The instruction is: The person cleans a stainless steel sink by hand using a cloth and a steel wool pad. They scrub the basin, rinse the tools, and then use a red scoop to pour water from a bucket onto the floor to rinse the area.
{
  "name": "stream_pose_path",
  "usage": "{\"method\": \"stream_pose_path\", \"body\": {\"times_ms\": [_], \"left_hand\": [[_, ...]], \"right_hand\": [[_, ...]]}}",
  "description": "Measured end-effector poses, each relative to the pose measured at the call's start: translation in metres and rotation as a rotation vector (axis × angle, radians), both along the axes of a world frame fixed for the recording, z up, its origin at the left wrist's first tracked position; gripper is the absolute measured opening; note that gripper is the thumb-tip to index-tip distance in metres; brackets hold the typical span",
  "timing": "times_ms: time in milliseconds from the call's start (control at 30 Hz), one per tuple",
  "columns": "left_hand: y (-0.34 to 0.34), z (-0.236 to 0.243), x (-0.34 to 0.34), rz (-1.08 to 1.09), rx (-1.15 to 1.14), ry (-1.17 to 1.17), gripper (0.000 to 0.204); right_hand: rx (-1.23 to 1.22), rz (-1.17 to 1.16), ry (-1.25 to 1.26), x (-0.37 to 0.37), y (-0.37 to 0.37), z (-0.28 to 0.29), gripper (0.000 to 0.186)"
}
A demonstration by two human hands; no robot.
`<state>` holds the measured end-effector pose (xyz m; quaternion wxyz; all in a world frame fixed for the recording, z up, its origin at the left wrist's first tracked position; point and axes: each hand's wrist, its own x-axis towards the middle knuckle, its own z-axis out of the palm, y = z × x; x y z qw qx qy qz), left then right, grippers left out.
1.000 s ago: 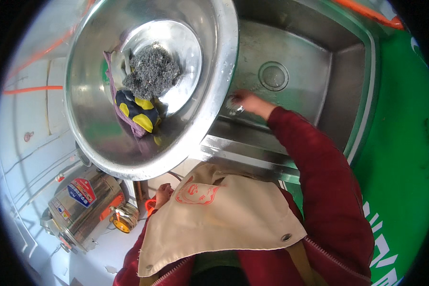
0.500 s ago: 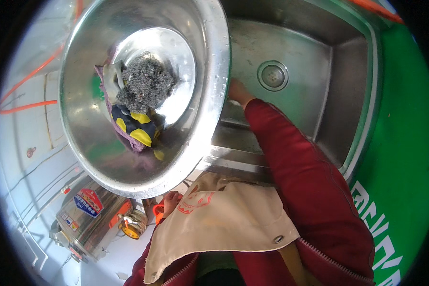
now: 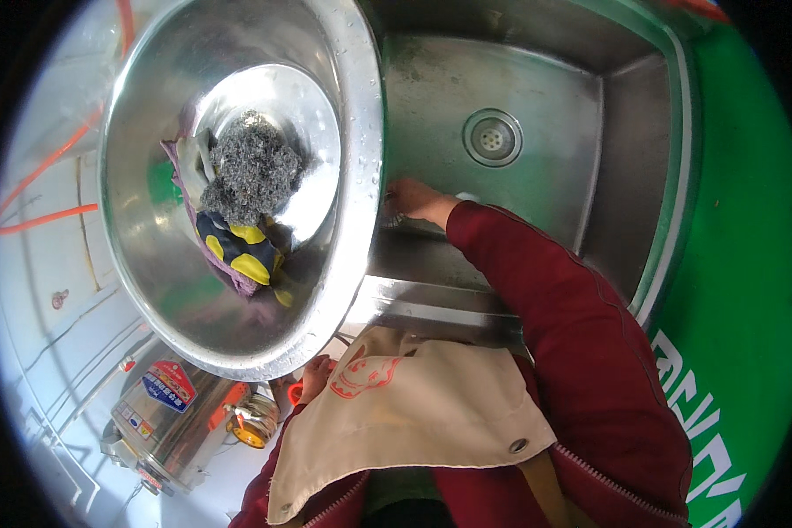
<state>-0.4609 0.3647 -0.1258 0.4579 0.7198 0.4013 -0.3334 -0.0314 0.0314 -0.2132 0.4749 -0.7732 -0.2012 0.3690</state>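
My right hand (image 3: 420, 201) reaches down into the steel sink (image 3: 519, 229), beside the rim of a large metal basin (image 3: 355, 167). That rim covers its fingertips, so its grip cannot be made out. Inside the tilted basin lie a grey steel wool scourer (image 3: 251, 172), a dark cloth with yellow patches (image 3: 238, 247) and a purple cloth (image 3: 238, 280). Below the basin, my left hand (image 3: 317, 376) has curled fingers against an orange loop-shaped piece (image 3: 296, 392). My apron partly hides that hand, and what it holds is unclear.
A round drain (image 3: 493, 137) sits in the sink floor. To the lower left are a clear-sided container (image 3: 163, 418) and a shiny metal piece with a yellow base (image 3: 253, 420). Orange tubing (image 3: 48, 218) runs along the left; a green surface (image 3: 748, 229) borders the sink.
The basin has shifted left against the sink, and its near edge sits slightly lower in view. My right hand has come left and closer to me, with more of it showing.
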Motion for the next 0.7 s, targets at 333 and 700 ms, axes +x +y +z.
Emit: {"method": "stream_pose_path", "body": {"times_ms": [333,700], "left_hand": [[0.003,-0.028,-0.011,0.168,-0.224,0.142,0.017],[-0.055,0.023,0.000,0.490,-0.176,-0.070,0.038]], "right_hand": [[-0.422,-0.341,-0.441,0.056,-0.105,-0.003,0.021],[-0.258,-0.069,-0.424,0.255,-0.015,0.017,0.028]]}}
